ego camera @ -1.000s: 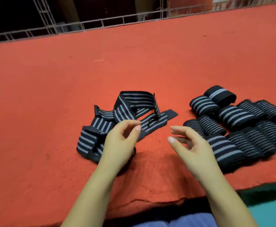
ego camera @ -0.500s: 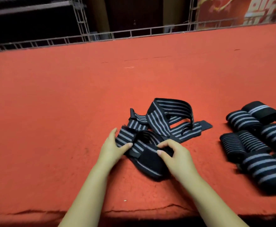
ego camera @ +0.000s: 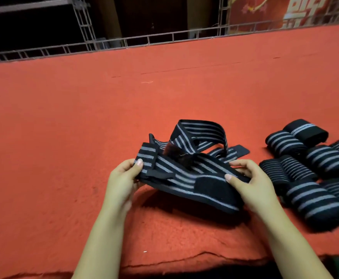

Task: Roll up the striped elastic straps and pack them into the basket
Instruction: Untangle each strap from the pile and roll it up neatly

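Observation:
A black strap with grey stripes (ego camera: 184, 174) is lifted a little above the red felt, stretched between both hands. My left hand (ego camera: 122, 178) pinches its left end with the thumb on top. My right hand (ego camera: 247, 182) grips its right end beside a plain black patch. Behind it a loose tangle of unrolled striped strap (ego camera: 200, 133) lies on the felt, one loop standing up. Several rolled striped straps (ego camera: 313, 170) lie in a cluster on the right. No basket is in view.
The red felt table top (ego camera: 64, 137) stretches wide to the left and back. Its frayed front edge (ego camera: 164, 260) runs under my forearms. A metal rail (ego camera: 124, 40) lines the far edge, with dark shelving and a red banner beyond.
Both hands have gone from hovering empty to taking hold of the strap's ends, and have raised it off the felt and spread it. The view has shifted left.

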A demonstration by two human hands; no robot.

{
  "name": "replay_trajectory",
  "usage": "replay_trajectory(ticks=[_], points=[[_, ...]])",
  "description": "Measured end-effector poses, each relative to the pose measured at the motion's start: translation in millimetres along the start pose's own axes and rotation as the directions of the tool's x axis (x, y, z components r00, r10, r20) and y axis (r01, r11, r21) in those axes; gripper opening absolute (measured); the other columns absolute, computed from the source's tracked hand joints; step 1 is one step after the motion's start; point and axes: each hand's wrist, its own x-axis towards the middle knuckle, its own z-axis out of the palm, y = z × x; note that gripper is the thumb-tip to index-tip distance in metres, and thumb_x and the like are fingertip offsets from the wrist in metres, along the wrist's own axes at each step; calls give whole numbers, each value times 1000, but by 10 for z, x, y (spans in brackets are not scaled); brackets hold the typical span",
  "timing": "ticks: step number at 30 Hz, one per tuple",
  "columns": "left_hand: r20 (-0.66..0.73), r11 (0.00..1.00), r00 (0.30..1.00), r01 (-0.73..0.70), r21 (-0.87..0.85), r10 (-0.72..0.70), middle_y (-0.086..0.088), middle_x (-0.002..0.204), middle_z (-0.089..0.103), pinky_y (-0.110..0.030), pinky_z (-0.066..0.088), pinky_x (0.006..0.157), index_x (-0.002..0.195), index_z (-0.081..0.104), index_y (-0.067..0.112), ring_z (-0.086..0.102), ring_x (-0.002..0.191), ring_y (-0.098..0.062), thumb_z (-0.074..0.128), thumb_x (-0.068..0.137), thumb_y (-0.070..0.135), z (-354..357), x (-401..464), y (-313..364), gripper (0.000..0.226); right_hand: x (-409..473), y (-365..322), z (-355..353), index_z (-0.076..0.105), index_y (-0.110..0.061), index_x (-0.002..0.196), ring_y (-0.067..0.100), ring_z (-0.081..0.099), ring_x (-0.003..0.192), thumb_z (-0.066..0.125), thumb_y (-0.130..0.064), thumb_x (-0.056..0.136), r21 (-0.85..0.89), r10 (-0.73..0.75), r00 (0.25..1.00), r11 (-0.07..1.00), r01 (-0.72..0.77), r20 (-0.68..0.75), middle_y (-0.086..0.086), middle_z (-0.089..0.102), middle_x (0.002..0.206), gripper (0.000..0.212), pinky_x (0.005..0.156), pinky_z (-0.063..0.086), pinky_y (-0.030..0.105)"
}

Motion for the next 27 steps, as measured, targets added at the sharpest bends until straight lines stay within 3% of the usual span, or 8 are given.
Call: replay_trajectory(ticks=[5,9,12,14,18,21,25,27], points=[[31,991,990,-133,-25,134,4,67,69,-18,53,58,87,63,10,62,59,-5,51,97,8,0,-98,188,16,3,30,-44,61,-23,93,4,57,79,74,-5,79,-20,23,1000,1000,-23,-4,-6,63,86,27,64,39,4],[136,995,988,-86,59,77,0,69,68,-18,52,56,85,64,8,62,59,-9,50,96,6,-18,-205,167,17,-44,81,16,59,-26,90,11,53,64,77,-14,79,-102,84,975,993,-64,206,-1,63,73,24,60,40,18],[144,982,989,-55,179,30,-5,71,67,-21,51,58,83,66,7,60,62,-14,54,94,4,-84,-254,64,16,-47,100,43,60,-25,100,9,52,55,70,-32,85,-126,121,974,987,-98,189,-5,59,65,20,60,41,27],[130,975,991,-24,219,-5,-4,70,66,-21,49,57,82,67,7,58,63,-16,55,94,3,-120,-278,-4,16,-6,70,56,57,-22,107,10,56,64,65,-38,87,-163,110,983,983,-85,149,-8,60,71,27,65,42,28],[142,969,989,6,248,-42,-3,87,71,-24,52,70,102,70,11,64,77,-15,56,94,3,-112,-314,-49,18,140,15,191,55,-19,123,21,58,109,67,-39,87,-302,145,971,950,-83,188,-1,62,112,43,79,37,24],[170,969,985,-34,247,-9,4,89,72,-18,53,70,109,67,17,66,77,-7,54,95,2,-69,-330,-53,25,249,51,298,55,-19,126,20,57,110,68,-21,87,-330,154,974,940,-91,168,3,61,110,41,81,35,22],[208,987,978,-68,144,37,1,98,75,-22,53,80,109,68,15,67,89,-11,51,95,2,-10,-364,-7,26,271,-10,301,58,-27,106,15,57,112,61,4,86,-47,112,978,993,-105,174,-2,62,113,37,90,42,23],[255,1000,967,7,30,-15,0,82,74,-18,54,66,111,65,10,67,73,-9,49,94,3,27,-391,42,25,221,-88,295,61,-28,100,20,62,108,57,10,86,224,101,972,963,-148,210,5,65,116,40,93,49,34]])
